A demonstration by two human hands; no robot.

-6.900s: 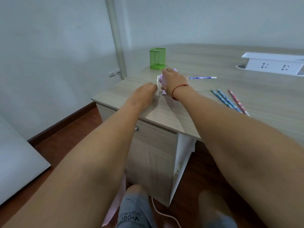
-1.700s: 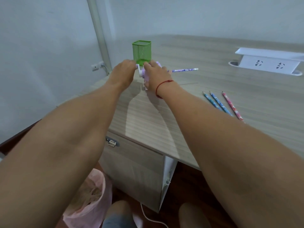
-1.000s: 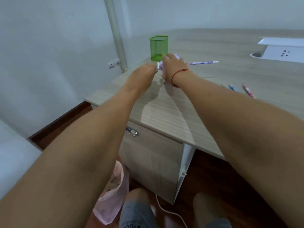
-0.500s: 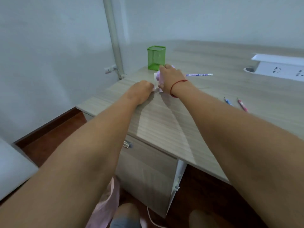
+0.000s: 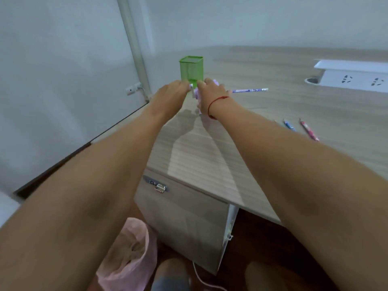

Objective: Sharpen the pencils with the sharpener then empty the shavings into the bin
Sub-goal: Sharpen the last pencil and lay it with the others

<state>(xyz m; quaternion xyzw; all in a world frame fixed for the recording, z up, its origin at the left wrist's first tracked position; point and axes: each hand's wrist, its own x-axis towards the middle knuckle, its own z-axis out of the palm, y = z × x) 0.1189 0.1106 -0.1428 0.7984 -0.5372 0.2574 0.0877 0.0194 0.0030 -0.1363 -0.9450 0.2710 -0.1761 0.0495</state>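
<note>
Both arms are stretched forward over the desk (image 5: 210, 164). The right hand (image 5: 211, 96), with a red thread at the wrist, lies palm-down over the lilac sharpener (image 5: 197, 95), fingers curled round its top. The left hand (image 5: 172, 94) is at the sharpener's left end, fingers bunched together on the white crank (image 5: 191, 88). The sharpener stands on the desk just near of the green mesh holder (image 5: 191, 69). A purple pencil (image 5: 249, 90) projects level from its right side. A blue pencil (image 5: 289, 125) and a pink pencil (image 5: 308, 132) lie well apart at right. A pink-lined bin (image 5: 128, 255) sits on the floor, near left.
</note>
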